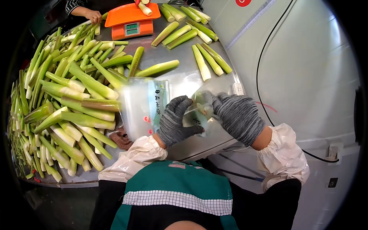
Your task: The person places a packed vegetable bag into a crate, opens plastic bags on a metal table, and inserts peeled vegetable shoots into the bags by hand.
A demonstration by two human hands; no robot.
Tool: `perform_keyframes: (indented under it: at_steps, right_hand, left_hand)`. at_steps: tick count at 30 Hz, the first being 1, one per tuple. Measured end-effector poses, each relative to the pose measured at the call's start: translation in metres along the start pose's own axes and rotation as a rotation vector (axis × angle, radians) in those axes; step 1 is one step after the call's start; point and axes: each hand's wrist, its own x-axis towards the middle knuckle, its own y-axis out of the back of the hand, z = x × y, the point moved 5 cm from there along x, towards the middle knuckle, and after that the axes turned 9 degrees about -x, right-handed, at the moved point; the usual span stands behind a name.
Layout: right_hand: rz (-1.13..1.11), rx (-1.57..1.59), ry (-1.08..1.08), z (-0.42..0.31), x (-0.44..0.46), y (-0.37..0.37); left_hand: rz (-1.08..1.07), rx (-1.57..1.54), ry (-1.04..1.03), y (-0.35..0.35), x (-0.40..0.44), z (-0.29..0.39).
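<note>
My gloved left hand [174, 120] has its thumb and fingers curved around one side of a clear plastic bag [200, 119] with a pale blue printed band. My gloved right hand [238, 118] grips the bag's other side, its fingertips partly hidden by the plastic. Something pale and yellowish shows through the bag, too blurred to name. Left of my hands, flat printed plastic bags [138, 101] lie on the metal table. Beside them is a large heap of green-and-white stalks [88, 111] resembling water bamboo shoots.
An orange scale [132, 21] with a pale stalk on its pan stands at the far side. Small groups of stalks [211, 59] lie to its right. Another person's hand [93, 16] rests by the heap. A brown cloth [120, 138] lies near the front edge; a black cable [258, 73] hangs along the right wall.
</note>
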Motion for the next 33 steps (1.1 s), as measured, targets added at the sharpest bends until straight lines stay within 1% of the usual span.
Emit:
perform_keyframes:
  at_steps: [2, 3, 4, 6, 7, 8, 10, 11, 12, 14, 15, 16, 18, 19, 20, 22, 23, 24, 26, 27, 29, 30, 32, 33]
  right_hand:
    - [-0.199, 0.182, -0.201, 0.011, 0.001, -0.009]
    - [-0.136, 0.341, -0.160, 0.012, 0.002, -0.013]
    - [-0.137, 0.340, -0.161, 0.010, 0.004, -0.008]
    - [-0.196, 0.550, -0.131, 0.004, 0.009, 0.004]
    - [-0.106, 0.799, -0.114, 0.006, 0.011, -0.001]
    - [-0.107, 0.797, -0.114, 0.011, 0.009, -0.002]
    - [-0.273, 1.205, -0.294, 0.023, 0.008, -0.006]
    - [-0.108, 0.846, -0.156, 0.027, 0.012, -0.018]
    - [-0.109, 0.844, -0.157, 0.025, 0.014, -0.022]
    - [0.003, 0.335, -0.001, 0.009, 0.025, -0.011]
    - [-0.217, 0.183, -0.057, 0.006, 0.026, -0.006]
    - [-0.220, 0.188, -0.064, 0.002, 0.031, -0.007]
    - [-0.468, 0.157, -0.119, 0.003, 0.036, -0.023]
    - [-0.447, 0.150, 0.022, 0.000, 0.040, -0.022]
    - [-0.451, 0.161, 0.002, 0.001, 0.043, -0.023]
    - [-0.385, 0.252, 0.010, -0.001, 0.047, -0.020]
    - [-0.360, 0.294, -0.014, 0.000, 0.045, -0.021]
    - [-0.361, 0.298, -0.027, 0.002, 0.042, -0.023]
    - [-0.328, 0.267, 0.033, 0.002, 0.038, -0.024]
    - [-0.342, 0.223, 0.021, 0.004, 0.037, -0.037]
    - [-0.328, 0.196, -0.017, 0.006, 0.026, -0.018]
    - [-0.319, 0.168, -0.051, 0.007, 0.018, -0.007]
    - [-0.276, 0.183, -0.066, 0.006, 0.006, 0.006]
    - [-0.277, 0.170, -0.064, 0.004, 0.001, 0.008]
  left_hand:
    - [-0.056, 0.067, 0.012, -0.002, 0.001, 0.009]
    - [-0.061, 0.033, 0.051, -0.005, 0.001, 0.010]
    - [-0.061, 0.032, 0.051, -0.008, 0.001, 0.011]
    - [0.029, -0.067, 0.091, -0.011, -0.001, 0.007]
    - [0.083, -0.107, 0.070, -0.011, -0.002, 0.005]
    - [0.085, -0.108, 0.070, -0.010, -0.003, 0.001]
    - [0.007, -0.142, 0.218, -0.012, -0.005, -0.012]
    - [0.082, -0.187, 0.210, -0.011, -0.009, -0.014]
    - [0.082, -0.190, 0.209, -0.013, -0.009, -0.013]
    - [0.025, -0.187, 0.317, -0.017, -0.008, -0.011]
    - [0.028, -0.167, 0.292, -0.014, -0.005, -0.004]
    - [0.019, -0.168, 0.292, -0.017, -0.007, -0.006]
    - [0.125, -0.155, 0.127, -0.016, -0.011, -0.006]
    - [0.080, -0.198, 0.166, -0.018, -0.012, -0.008]
    - [0.058, -0.204, 0.161, -0.018, -0.011, -0.006]
    - [0.146, -0.039, 0.148, -0.011, -0.008, -0.002]
    - [0.097, 0.013, 0.126, -0.017, -0.009, -0.012]
    - [0.085, 0.009, 0.121, -0.019, -0.010, -0.011]
    - [0.075, -0.085, 0.109, -0.020, -0.010, -0.010]
    - [0.069, -0.083, 0.104, -0.019, -0.010, -0.009]
    - [0.075, -0.172, 0.059, -0.015, -0.008, -0.003]
    - [0.071, -0.169, 0.059, -0.013, -0.009, -0.007]
    - [-0.002, 0.075, 0.039, -0.009, -0.007, -0.005]
    - [0.110, 0.063, 0.030, -0.004, -0.009, 0.002]
